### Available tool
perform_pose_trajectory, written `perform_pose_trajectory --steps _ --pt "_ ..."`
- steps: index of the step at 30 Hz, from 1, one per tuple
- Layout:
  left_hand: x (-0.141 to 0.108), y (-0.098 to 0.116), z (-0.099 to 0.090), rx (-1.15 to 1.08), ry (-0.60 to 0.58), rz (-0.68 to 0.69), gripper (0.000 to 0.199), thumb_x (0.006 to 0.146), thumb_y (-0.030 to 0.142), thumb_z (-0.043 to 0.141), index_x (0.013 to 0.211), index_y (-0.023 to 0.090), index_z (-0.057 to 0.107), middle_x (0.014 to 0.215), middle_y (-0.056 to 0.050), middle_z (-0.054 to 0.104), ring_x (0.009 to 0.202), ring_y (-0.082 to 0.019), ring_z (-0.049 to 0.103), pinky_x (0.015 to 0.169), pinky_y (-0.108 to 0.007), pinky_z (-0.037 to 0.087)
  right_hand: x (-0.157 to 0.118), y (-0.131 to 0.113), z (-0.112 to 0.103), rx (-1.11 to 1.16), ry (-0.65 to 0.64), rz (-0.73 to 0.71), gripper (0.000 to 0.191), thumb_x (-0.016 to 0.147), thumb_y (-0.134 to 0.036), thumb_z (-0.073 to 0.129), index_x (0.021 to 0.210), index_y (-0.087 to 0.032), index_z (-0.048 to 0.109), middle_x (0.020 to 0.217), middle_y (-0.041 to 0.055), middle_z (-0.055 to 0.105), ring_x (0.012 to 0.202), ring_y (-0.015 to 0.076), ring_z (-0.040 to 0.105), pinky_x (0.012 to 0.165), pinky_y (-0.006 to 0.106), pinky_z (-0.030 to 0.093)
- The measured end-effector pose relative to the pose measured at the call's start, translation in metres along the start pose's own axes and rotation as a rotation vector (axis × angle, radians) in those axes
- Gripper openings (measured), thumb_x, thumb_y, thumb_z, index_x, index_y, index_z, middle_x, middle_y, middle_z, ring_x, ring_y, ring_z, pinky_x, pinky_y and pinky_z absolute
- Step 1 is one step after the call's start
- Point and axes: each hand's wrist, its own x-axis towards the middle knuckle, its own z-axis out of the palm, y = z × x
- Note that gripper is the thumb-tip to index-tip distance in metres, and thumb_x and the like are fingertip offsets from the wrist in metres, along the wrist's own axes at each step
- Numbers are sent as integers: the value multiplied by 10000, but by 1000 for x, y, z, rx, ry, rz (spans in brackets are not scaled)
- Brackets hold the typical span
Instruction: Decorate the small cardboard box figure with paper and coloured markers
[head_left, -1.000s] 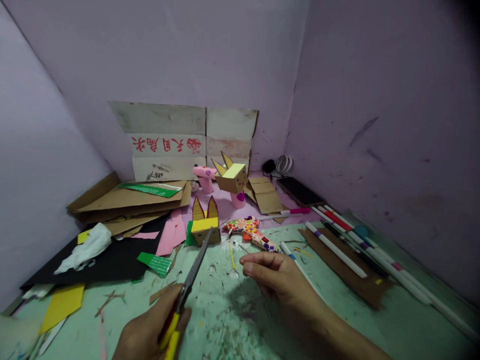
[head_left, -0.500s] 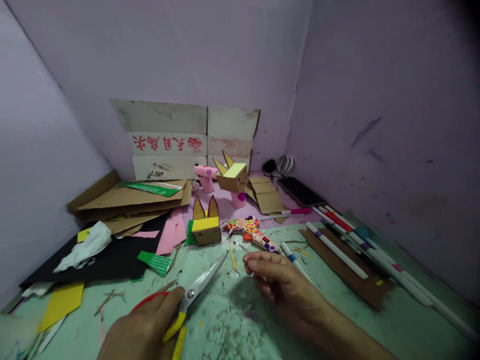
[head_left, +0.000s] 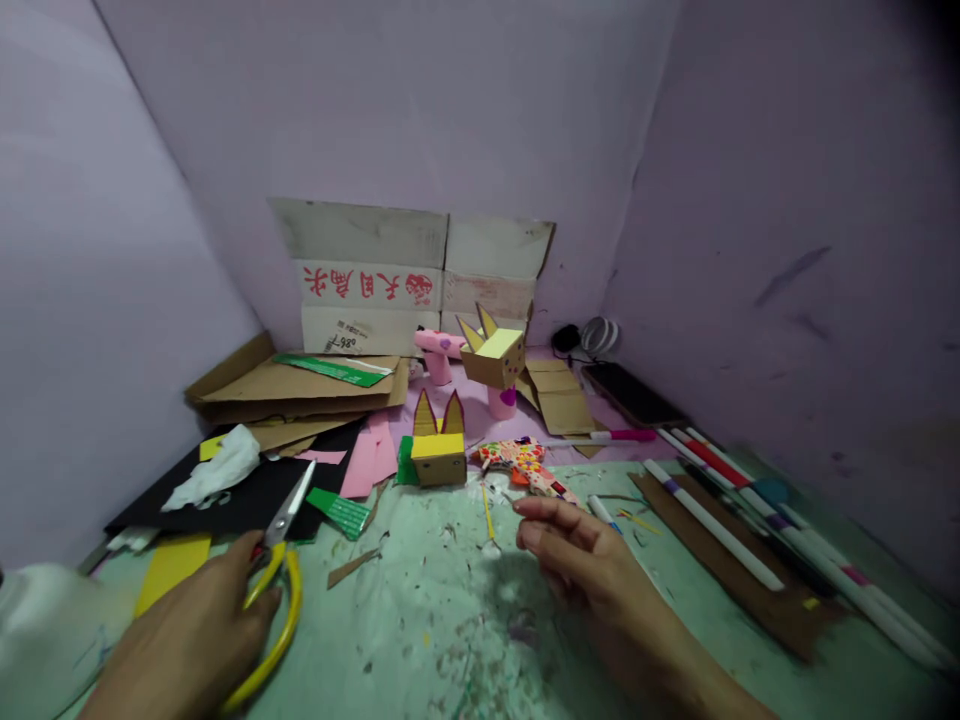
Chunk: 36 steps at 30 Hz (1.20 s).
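My left hand (head_left: 206, 625) is at the lower left, its fingers around yellow-handled scissors (head_left: 289, 510) whose blades point up over the black sheet. To the right of centre, my right hand (head_left: 574, 560) hovers above the green tabletop with thumb and fingertips close together; a thin dark thing shows at the tips, too small to name. Just beyond it lies a flower-patterned piece (head_left: 517, 455). A small cardboard box with pointed ears and a yellow top (head_left: 439, 460) stands near the middle. Behind it, a second eared box (head_left: 493, 358) sits on a pink tube (head_left: 501, 402).
Cardboard pieces (head_left: 300, 395), white tissue (head_left: 225, 468) and a black sheet (head_left: 202, 515) lie at the left. White markers (head_left: 720, 535) and brown cardboard (head_left: 780, 620) are at the right, a phone (head_left: 634, 393) behind them. A white container (head_left: 56, 630) stands lower left.
My left hand has moved left with the scissors, which now point more steeply upward. The view has shifted left, and my right hand keeps nearly the same pose over the table.
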Motion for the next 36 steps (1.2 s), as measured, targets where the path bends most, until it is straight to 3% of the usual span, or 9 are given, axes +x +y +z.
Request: perform_pose_trajectory --steps 4,7,10,12,16,22,28,33,36 --pt "-8 36 -15 124 -102 -95 578 876 218 379 1427 45 399 1305 -264 591 1159 -430 582 920 -521 445 1 -5 -4 -92 38 -151 443 572 -346 853 946 -178 684 676 3 646 481 92 457 432 217 323" --pt "-14 59 -22 101 20 -110 524 890 260 402 1376 81 480 1200 -251 646 1065 -458 616 849 -546 464 3 -14 -9 -151 93 -256 541 576 -364 844 1044 -191 632 748 15 672 585 130 534 511 240 408" --pt "-8 81 -19 -356 186 62 580 800 214 542 1365 101 486 1197 -209 647 1088 -409 604 938 -530 429 4 -24 -14 -187 162 -303 673 569 -404 829 1151 -204 557 842 35 684 723 174 590 625 277 463" --pt "8 97 -11 -692 126 178 662 709 171 623 1352 91 490 1203 -200 643 1083 -365 609 982 -509 418 6 -30 -18 -212 209 -349 717 570 -415 814 1191 -216 517 921 54 682 785 190 601 692 306 476" --pt "49 125 13 -945 -5 296 852 563 56 689 1374 129 437 1357 -192 548 1179 -273 572 932 -348 494 12 -37 -36 -346 301 -454 736 610 -425 765 1259 -248 465 1046 82 660 831 210 605 813 392 473" --pt "72 146 34 -1236 -138 371 923 445 -47 672 1321 177 490 1367 -158 561 1231 -310 542 985 -401 471 22 -29 -69 -741 252 -478 779 721 -450 614 1400 -185 340 1132 139 641 980 277 622 884 440 476" --pt "56 153 26 -1418 -126 340 734 478 131 799 1179 127 579 1190 -139 661 1136 -346 592 1034 -486 423 44 -19 -40 -1400 183 -407 694 857 -385 514 1451 -102 291 1168 164 680 954 305 671 764 384 499" --pt "18 149 19 -1563 -246 270 647 596 342 813 1166 127 593 1113 -148 708 1044 -321 656 922 -434 517 60 -12 -18 -1522 149 -450 661 817 -194 584 1406 -5 349 1053 231 702 988 372 652 809 417 466" --pt "-6 142 19 -1631 -380 219 627 579 325 819 1140 120 626 1098 -164 723 1007 -316 679 840 -378 553 64 -7 -19 -1540 130 -454 648 817 -160 554 1407 2 341 1010 245 706 948 383 658 786 440 466"
